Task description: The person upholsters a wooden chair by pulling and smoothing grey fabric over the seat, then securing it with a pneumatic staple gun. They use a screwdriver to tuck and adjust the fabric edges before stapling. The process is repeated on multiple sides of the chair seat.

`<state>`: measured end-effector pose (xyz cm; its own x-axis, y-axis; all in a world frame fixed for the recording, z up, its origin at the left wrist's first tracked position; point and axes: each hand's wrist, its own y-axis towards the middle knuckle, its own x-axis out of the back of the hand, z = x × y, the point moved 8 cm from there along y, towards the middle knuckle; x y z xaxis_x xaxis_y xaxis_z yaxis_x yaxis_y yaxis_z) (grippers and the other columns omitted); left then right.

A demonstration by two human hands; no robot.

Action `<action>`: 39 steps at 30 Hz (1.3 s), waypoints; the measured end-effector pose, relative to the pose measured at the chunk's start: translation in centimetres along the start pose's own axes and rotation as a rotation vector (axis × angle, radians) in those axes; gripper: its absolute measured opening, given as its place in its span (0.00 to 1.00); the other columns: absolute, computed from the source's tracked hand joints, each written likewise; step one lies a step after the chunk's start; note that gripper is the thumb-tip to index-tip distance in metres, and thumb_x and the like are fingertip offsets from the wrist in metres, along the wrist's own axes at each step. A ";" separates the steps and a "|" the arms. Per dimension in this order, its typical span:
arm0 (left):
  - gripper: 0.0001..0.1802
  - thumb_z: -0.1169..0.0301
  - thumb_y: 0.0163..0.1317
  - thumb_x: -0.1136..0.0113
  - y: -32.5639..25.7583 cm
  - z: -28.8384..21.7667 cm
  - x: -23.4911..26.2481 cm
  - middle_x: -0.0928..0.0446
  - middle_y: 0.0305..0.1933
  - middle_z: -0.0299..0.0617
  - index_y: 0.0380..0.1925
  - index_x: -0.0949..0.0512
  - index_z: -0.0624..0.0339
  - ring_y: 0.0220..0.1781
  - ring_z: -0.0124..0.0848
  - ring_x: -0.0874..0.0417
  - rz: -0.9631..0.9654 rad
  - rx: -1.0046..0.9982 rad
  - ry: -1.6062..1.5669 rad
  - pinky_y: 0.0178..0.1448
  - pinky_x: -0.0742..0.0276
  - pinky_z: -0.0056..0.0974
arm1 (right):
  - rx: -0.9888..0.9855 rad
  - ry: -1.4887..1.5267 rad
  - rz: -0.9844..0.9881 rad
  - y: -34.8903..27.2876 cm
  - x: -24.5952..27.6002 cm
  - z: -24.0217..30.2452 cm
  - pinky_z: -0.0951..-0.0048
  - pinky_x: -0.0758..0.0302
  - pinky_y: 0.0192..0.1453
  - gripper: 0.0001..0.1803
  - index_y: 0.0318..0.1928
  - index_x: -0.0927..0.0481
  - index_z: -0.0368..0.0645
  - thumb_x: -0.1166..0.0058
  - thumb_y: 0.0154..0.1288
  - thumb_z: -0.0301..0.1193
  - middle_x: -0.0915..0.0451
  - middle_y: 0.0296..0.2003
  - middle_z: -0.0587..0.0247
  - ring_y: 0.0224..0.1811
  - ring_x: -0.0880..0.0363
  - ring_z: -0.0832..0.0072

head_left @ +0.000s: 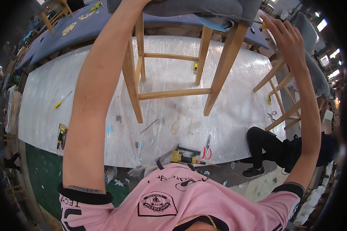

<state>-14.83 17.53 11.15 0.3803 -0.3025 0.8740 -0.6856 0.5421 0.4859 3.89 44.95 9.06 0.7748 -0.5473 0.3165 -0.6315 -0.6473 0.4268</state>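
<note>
A wooden-legged chair (174, 94) with a dark grey padded seat (173, 8) stands upright in front of me on a plastic-wrapped table. My left hand (139, 2) is at the seat's left side, cut off by the upper edge of the view, its fingers hidden. My right hand (285, 34) is closed round the yellow handle of a tool (263, 24) at the seat's right corner. The tool's long thin metal shaft runs along the seat's lower edge. Blue material (216, 24) shows beneath the seat.
Near me on the plastic-wrapped table (85, 142) lie a staple gun (181, 157) and red-handled scissors (206, 151). A yellow-handled screwdriver (62, 100) and another staple gun (61, 134) lie left. At right are another chair (273, 81) and a person in black (273, 146).
</note>
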 end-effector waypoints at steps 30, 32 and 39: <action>0.36 0.54 0.60 0.31 -14.1 -6.8 -1.0 0.30 0.71 0.56 0.65 0.26 0.58 0.74 0.54 0.32 -0.685 -0.261 0.029 0.78 0.43 0.60 | -2.477 1.426 0.333 -55.1 19.2 53.0 0.76 0.32 0.28 0.12 0.47 0.20 0.39 0.35 0.72 0.34 0.26 0.28 0.72 0.24 0.30 0.82; 0.39 0.52 0.56 0.27 -16.7 -7.7 -2.1 0.29 0.70 0.56 0.66 0.25 0.56 0.74 0.55 0.32 -0.728 -0.181 0.069 0.77 0.42 0.61 | -2.959 1.033 0.447 -58.6 25.0 60.4 0.75 0.26 0.29 0.12 0.44 0.23 0.41 0.41 0.76 0.37 0.23 0.29 0.67 0.25 0.24 0.78; 0.24 0.58 0.64 0.36 -25.5 -8.9 -7.3 0.40 0.82 0.49 0.61 0.20 0.33 0.86 0.50 0.54 -0.950 -0.173 -0.071 0.83 0.79 0.58 | -3.432 2.080 -0.147 -51.5 19.0 64.8 0.69 0.15 0.42 0.14 0.43 0.25 0.41 0.48 0.79 0.41 0.20 0.33 0.62 0.35 0.18 0.70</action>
<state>5.43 12.91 -7.66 0.6860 -0.7180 0.1175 -0.0086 0.1536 0.9881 49.33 33.49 -61.81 0.8602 -0.0911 -0.5017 -0.4755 0.2120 -0.8538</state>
